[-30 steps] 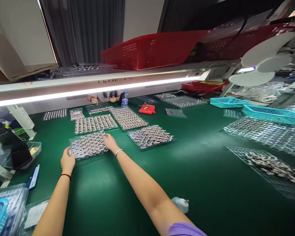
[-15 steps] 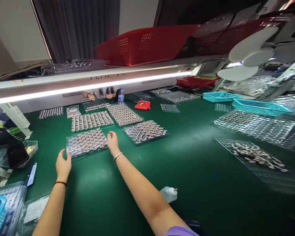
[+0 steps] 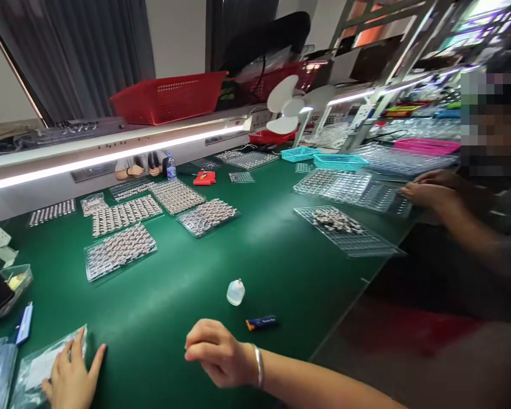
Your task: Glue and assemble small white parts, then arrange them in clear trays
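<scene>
My left hand [image 3: 73, 372] lies with spread fingers on a clear plastic bag [image 3: 36, 363] with a white label, at the lower left. My right hand [image 3: 219, 351] is above the green table [image 3: 162, 318], its fingers curled together; whether anything small is between them is hidden. Beyond it stands a small translucent bottle [image 3: 235, 292], and a dark blue tube with an orange end [image 3: 262, 322] lies close by. A clear tray of small pale parts [image 3: 120, 250] sits farther back on the left, touched by neither hand. Another filled tray [image 3: 208, 217] is to its right.
More trays [image 3: 125, 215] stand behind. At right, a grid tray [image 3: 349, 230] holds a pile of parts, near a co-worker's hands [image 3: 430, 190]. Turquoise baskets [image 3: 340, 162] and a fan [image 3: 292, 107] are behind. A blue cutter [image 3: 24, 324] lies at left. Another person's hands [image 3: 135, 170] show at the back.
Both hands have left the filled tray. My left hand has come down onto the plastic bag, and my right hand has drawn back and curled. The view has turned right, bringing the co-worker in.
</scene>
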A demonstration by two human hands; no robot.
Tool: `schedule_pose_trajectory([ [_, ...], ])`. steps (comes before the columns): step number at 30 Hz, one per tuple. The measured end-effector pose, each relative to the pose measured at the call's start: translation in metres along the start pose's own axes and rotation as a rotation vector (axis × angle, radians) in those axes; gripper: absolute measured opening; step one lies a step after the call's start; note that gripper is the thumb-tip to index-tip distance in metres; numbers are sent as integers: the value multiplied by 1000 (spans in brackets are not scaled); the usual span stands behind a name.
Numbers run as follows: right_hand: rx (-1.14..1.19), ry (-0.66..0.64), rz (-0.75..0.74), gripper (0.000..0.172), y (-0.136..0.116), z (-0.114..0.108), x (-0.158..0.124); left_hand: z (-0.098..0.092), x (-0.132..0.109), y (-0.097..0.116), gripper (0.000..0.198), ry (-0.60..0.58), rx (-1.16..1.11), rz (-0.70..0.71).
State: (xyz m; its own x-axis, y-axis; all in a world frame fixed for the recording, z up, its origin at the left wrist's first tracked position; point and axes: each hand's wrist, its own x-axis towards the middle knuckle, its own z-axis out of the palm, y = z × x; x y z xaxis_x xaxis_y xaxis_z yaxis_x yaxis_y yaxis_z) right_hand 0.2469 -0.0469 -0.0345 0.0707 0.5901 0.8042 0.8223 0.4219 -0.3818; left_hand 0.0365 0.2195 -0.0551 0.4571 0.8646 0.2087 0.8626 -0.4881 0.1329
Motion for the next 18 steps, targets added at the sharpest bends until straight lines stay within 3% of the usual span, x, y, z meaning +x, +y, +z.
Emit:
schedule_pose_trajectory([
  [4,-302,191,275,31,5,-45,-53,4,9,3,62,42,28,151],
  [8,-526,302,558,26,16,-73,-97,1,7,7,59,56,19,170],
  [13,-627,243,723,25,21,-78,-131,-5,11,8,49,44,-6,228],
  [18,-642,206,755,31,22,-71,-136,-3,34,1,44,46,-53,236],
])
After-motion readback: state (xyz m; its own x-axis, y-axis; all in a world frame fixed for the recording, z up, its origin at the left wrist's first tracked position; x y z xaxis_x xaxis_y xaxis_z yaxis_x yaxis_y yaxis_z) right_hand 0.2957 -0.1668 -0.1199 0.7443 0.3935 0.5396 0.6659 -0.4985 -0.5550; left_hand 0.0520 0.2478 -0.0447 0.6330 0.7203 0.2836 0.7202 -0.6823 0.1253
